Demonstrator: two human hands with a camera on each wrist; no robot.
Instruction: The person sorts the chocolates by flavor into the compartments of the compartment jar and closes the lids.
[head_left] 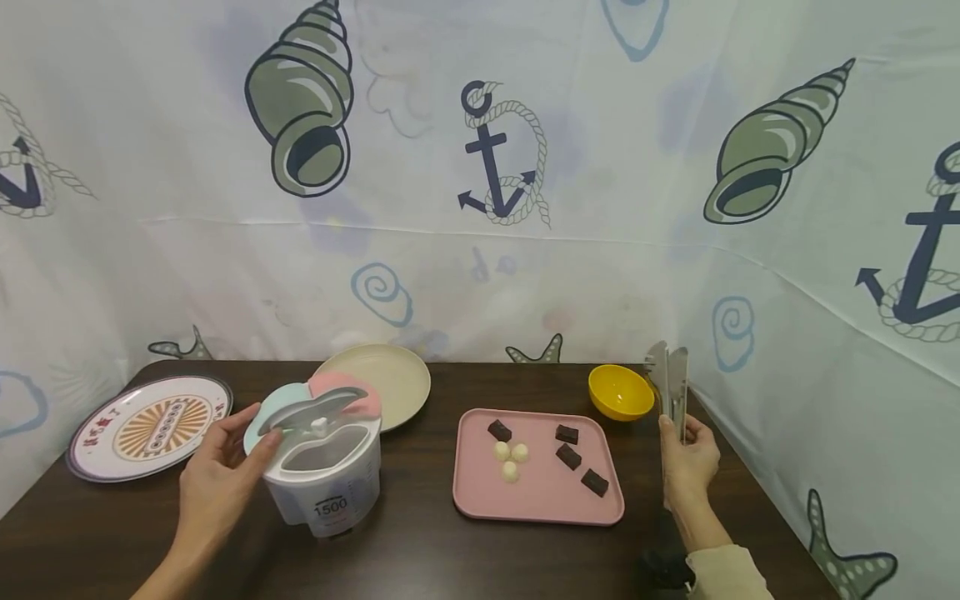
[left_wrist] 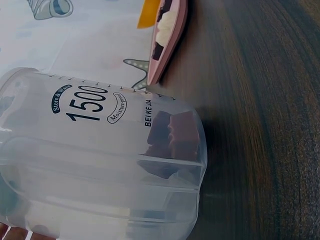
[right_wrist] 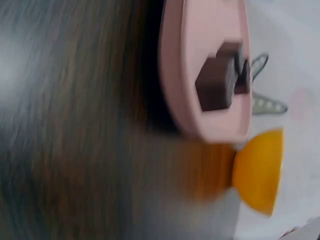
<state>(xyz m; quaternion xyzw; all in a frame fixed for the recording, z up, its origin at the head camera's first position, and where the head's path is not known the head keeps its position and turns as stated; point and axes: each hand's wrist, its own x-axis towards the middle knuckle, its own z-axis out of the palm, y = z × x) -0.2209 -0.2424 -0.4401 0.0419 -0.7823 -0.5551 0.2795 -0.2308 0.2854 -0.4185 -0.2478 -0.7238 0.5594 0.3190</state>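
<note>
On the left, my left hand (head_left: 219, 468) grips the lid edge of a translucent storage container (head_left: 324, 493) marked 1500. Its lid has pale blue and pink sections, and a grey flap (head_left: 318, 407) stands raised over an opening. Through the container wall, the left wrist view shows dark brown blocks (left_wrist: 172, 137) at the bottom. My right hand (head_left: 690, 460) holds metal tongs (head_left: 677, 385) upright at the table's right side, near a yellow bowl (head_left: 621, 392). Between the hands lies a pink tray (head_left: 480, 503) bearing several dark brown blocks (head_left: 595, 482) and white balls (head_left: 511, 472).
A cream plate (head_left: 405, 379) lies behind the container. Farther left is a white plate (head_left: 97, 454) with a printed sunburst. All stand on a dark wooden table (head_left: 420, 550), with a patterned cloth (head_left: 600, 275) hanging behind and at the sides.
</note>
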